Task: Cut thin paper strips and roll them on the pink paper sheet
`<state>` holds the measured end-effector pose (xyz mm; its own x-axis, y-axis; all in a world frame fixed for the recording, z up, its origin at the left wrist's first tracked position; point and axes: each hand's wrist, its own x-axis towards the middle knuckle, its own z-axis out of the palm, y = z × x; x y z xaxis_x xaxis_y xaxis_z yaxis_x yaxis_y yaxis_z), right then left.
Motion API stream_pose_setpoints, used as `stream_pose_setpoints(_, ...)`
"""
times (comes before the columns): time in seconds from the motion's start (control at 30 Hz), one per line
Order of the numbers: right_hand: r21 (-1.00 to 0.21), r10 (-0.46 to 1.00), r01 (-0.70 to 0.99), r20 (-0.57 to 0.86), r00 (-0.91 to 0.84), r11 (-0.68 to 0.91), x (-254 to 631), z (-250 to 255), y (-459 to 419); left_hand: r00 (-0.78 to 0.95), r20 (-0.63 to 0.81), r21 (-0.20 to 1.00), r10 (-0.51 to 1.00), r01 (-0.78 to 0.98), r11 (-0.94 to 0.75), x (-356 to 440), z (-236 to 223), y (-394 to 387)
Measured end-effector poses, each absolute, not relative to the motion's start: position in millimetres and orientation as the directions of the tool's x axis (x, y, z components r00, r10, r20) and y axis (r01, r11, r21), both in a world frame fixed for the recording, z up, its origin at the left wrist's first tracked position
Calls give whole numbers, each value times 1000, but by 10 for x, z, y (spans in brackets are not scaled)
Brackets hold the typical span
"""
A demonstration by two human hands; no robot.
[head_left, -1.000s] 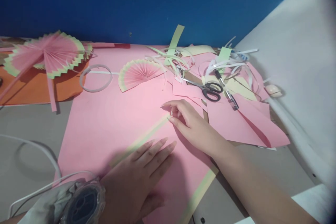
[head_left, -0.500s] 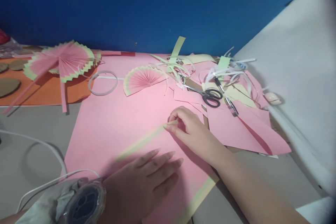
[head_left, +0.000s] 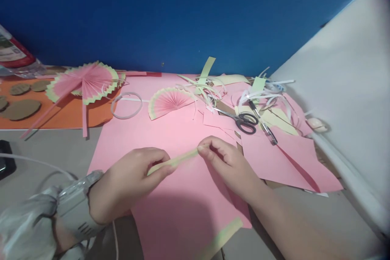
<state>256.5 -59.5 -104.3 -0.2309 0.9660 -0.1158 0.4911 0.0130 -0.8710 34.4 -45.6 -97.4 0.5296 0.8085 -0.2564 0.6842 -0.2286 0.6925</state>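
Observation:
Both hands pinch the folded far edge of a pink paper sheet (head_left: 179,199), where a yellow-green band runs. My left hand (head_left: 134,174) grips the band's left end between thumb and fingers. About a hand's width to the right, my right hand (head_left: 225,162) pinches the same edge with thumb and forefinger. The sheet hangs toward me, with another yellow-green strip along its near edge. Under it lies a larger pink sheet (head_left: 118,142). Beyond my hands sits a small pleated pink paper fan (head_left: 170,102) with a pale green rim.
Black-handled scissors (head_left: 246,122) and a pen (head_left: 265,126) lie among paper scraps at right. At left, a finished fan (head_left: 97,79) and cardboard discs (head_left: 22,109) rest on orange paper (head_left: 70,120). A bottle (head_left: 18,55) stands behind, and a ring (head_left: 126,105) lies nearby.
My left hand has risen from lying flat on the sheet and now pinches its banded edge. My right hand keeps its pinch. The view has shifted slightly left and upward.

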Motion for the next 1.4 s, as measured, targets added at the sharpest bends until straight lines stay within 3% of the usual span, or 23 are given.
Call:
stream_pose_setpoints(0.17, -883, 969, 470, -101, -224, 16, 2548, -1044, -595, 498, -273, 709, 823, 683, -177, 332, -976, -477)
stream_pose_setpoints(0.33, -877, 933, 479, -204, -296, -40, 2530, -1064, -581, 505, -295, 695, 811, 696, -180, 338, -990, -483)
stream_pose_setpoints(0.57, -862, 998, 507, -36, -45, -8, 2678, -1152, -468, 280, -156, 798, 947, 601, -47, 251, -1033, -416)
stream_pose_setpoints(0.73, -933, 998, 356, -58, -31, -44, 2687, -1161, -453, 173, -123, 866, 977, 499, 21, 199, -1131, -367)
stream_pose_setpoints(0.9, -962, 994, 264, -50, 92, -73, 2680, -1185, -443, 154, -116, 884, 981, 467, 31, 199, -1176, -343)
stream_pose_setpoints(1.03, -988, 986, 59, -136, 95, -142, 2693, -1198, -425, 114, -75, 886, 991, 464, 13, 207, -1138, -305)
stream_pose_setpoints(1.2, -960, 955, -107, -272, 118, -260, 2668, -1163, -432, 79, -52, 890, 995, 456, 10, 187, -1162, -287)
stream_pose_setpoints(1.4, -868, 920, -334, -391, 6, -367, 2610, -1111, -468, 29, -32, 910, 999, 415, 17, 173, -1260, -321)
